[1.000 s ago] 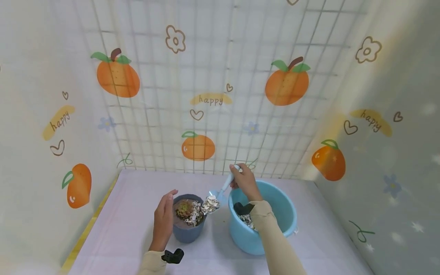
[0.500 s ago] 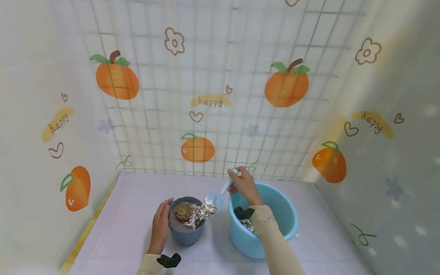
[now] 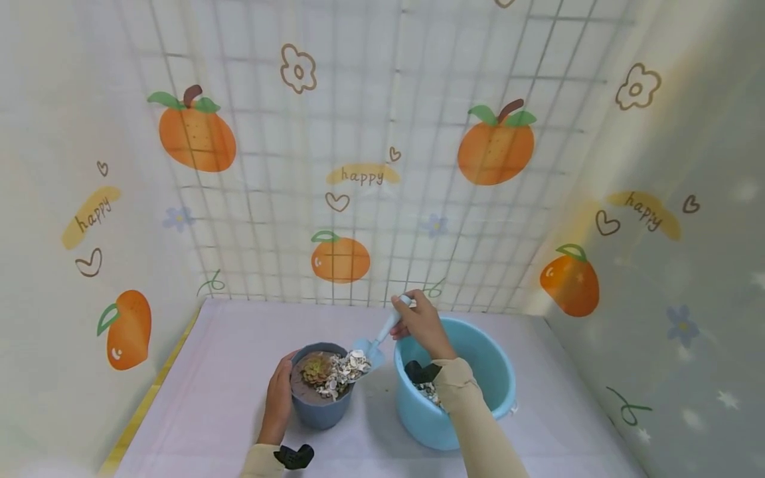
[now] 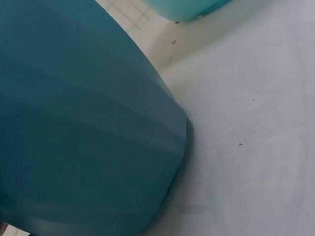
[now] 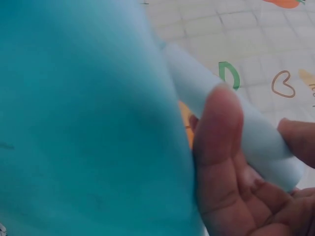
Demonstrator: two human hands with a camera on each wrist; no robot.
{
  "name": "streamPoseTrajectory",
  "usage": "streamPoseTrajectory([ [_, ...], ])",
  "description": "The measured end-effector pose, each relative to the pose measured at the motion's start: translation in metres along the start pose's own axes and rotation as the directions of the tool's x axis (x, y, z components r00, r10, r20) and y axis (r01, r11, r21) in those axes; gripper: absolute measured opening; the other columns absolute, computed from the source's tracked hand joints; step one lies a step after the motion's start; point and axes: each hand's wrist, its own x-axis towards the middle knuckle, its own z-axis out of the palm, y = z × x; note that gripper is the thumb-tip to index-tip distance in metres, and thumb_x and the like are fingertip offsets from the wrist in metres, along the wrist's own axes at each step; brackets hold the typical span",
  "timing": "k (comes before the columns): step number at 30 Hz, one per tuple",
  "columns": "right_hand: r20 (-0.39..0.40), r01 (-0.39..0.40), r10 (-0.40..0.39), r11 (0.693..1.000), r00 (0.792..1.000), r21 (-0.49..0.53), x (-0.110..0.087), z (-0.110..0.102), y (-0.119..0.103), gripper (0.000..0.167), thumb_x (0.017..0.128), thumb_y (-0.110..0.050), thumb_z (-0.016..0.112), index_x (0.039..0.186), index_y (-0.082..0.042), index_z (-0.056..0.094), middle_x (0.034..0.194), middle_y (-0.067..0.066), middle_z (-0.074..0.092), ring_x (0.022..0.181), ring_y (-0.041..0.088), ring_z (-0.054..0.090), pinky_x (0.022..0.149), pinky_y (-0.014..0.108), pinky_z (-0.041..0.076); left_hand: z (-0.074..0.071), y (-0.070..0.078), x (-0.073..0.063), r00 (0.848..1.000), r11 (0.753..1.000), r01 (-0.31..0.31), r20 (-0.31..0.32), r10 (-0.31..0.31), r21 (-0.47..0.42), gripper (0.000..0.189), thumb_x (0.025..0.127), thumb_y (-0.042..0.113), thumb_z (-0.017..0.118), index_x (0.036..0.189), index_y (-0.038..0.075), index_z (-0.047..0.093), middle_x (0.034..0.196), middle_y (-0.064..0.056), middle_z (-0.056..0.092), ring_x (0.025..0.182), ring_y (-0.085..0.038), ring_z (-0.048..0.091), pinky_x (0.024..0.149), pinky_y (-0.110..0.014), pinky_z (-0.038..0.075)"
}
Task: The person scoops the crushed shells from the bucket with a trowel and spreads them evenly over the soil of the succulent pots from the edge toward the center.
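Note:
My right hand (image 3: 423,326) grips the pale blue handle of a small trowel (image 3: 382,330), its fingers and thumb curled round the handle (image 5: 256,132) in the right wrist view. The trowel's blade, heaped with white-and-grey chips (image 3: 358,362), tilts over the right rim of a grey-blue flowerpot (image 3: 323,415). In the pot, a green-and-brown rosette succulent (image 3: 317,368) stands in brown soil, with similar chips (image 3: 330,385) spread on its right side. My left hand (image 3: 277,401) rests along the pot's left side, fingers extended; the pot wall (image 4: 88,118) fills much of the left wrist view.
A light blue bucket (image 3: 430,425) stands right of the pot under my right forearm, with more chips (image 3: 429,393) inside. A pale cloth (image 3: 233,338) covers the table. Behind it hangs a printed curtain (image 3: 269,199) over a wire grid.
My left hand has come into contact with the pot, which has shifted slightly left. The trowel has moved left and lower, bringing its chips over the pot's rim, and more chips lie inside.

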Motion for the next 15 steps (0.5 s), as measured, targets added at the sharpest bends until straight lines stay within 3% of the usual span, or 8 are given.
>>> streamPoseTrajectory([
  [9, 0.005, -0.003, 0.003, 1.0, 1.0, -0.02, -0.002, 0.0, -0.003, 0.038, 0.106, -0.037, 0.065, 0.12, -0.004, 0.052, 0.08, 0.022, 0.071, 0.065, 0.031, 0.073, 0.064, 0.042, 0.063, 0.003, -0.001, -0.002, 1.0, 0.999, 0.001, -0.031, 0.001, 0.044, 0.058, 0.116, 0.042, 0.025, 0.15, 0.002, 0.051, 0.153, -0.017, 0.05, 0.148, -0.035, 0.037, 0.121, -0.057, 0.024],
  [15, 0.007, -0.003, 0.003, 1.0, 1.0, -0.03, -0.004, 0.001, -0.006, 0.037, 0.106, -0.036, 0.065, 0.12, -0.004, 0.052, 0.079, 0.021, 0.07, 0.063, 0.029, 0.072, 0.063, 0.041, 0.063, 0.011, 0.002, -0.006, 0.997, 0.998, 0.011, -0.079, -0.006, 0.062, 0.058, 0.116, 0.04, 0.023, 0.149, 0.0, 0.049, 0.153, -0.021, 0.049, 0.148, -0.038, 0.035, 0.121, -0.059, 0.022],
])
